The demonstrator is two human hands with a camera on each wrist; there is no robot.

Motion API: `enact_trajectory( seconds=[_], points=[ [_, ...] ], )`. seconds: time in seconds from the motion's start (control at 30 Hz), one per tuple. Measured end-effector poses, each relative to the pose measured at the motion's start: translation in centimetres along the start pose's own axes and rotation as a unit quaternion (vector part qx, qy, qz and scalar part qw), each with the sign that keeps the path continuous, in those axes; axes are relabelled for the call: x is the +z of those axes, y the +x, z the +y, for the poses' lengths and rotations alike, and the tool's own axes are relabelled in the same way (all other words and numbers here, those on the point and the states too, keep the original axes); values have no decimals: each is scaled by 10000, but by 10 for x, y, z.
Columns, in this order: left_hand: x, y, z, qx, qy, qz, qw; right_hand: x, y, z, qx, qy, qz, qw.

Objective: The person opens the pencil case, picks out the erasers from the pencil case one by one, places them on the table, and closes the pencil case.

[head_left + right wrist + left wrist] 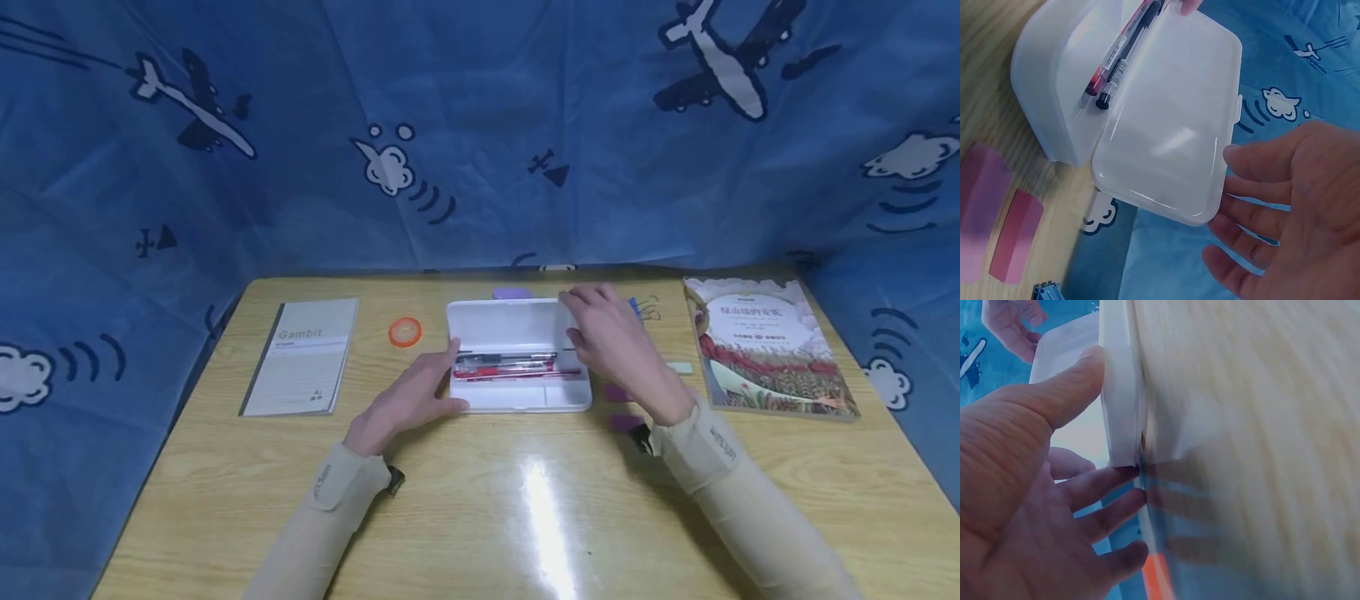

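A white pencil case [517, 402] lies with its lid [510, 325] raised at the back. Inside it are several pens [510, 372], some red and some black. My left hand [408, 400] holds the case at its left end. In the left wrist view, the thumb [1079, 381] presses the case's rim while fingers touch its end wall. At the lid's right edge, my right hand [615, 337] pinches it between thumb and fingers, as the right wrist view shows at the lid's corner [1191, 200].
Left of the case are an orange tape roll [405, 332] and a Gambit notebook [300, 358]. A purple item [512, 293] sits behind it. To the right are blue binder clips [636, 307], purple pieces [622, 423], a pale green piece [681, 367] and a book [772, 350].
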State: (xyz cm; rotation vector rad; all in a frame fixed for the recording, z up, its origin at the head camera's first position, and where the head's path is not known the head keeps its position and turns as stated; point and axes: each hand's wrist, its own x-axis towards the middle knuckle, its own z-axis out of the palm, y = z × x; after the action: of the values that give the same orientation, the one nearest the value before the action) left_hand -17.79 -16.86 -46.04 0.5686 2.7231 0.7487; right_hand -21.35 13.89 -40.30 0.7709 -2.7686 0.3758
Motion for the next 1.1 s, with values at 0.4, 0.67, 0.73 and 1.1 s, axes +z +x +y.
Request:
enact_trajectory(
  seconds=[0.4,0.67,0.73,1.1],
  points=[
    [-3,-10,20,641,2272,618,9698,-3,-20,-11,-411,-122,835,9956],
    [-42,-27,24,549,1672,537,9829,-3,-34,-18,-719,-43,883,9935],
    [-48,-27,23,423,1522,659,9852,-3,-37,-19,-689,11,746,9948],
    [-24,-7,12,411,1047,1146,9870,15,-41,-21,-322,201,-177,9991]
  ],
)
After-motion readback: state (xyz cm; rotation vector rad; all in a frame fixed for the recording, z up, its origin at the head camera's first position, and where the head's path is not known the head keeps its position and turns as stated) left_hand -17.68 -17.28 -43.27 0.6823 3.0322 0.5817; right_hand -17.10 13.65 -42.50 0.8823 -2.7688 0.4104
